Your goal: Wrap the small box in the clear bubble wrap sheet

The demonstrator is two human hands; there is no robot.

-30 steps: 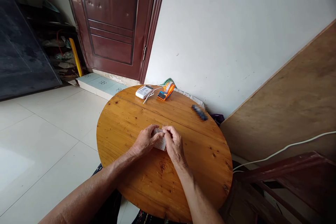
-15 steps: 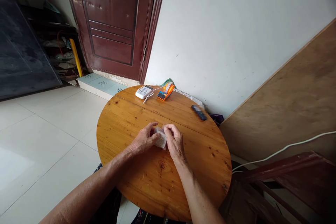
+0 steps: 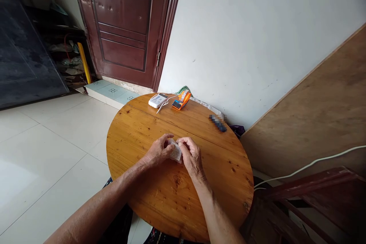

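Both my hands rest near the middle of a round wooden table. My left hand is closed around the left side of a small whitish packet. From the right, my right hand pinches the packet's top edge with thumb and fingers. The packet lies low over the tabletop and is mostly hidden between my fingers.
At the table's far edge lie a white box with a white cord, an orange tape dispenser and a dark blurred bar. Behind are a dark red door and white wall. A plywood board and wooden chair stand right.
My hands stay on the packet; the right fingers have shifted slightly along its top edge. The view has drifted a little.
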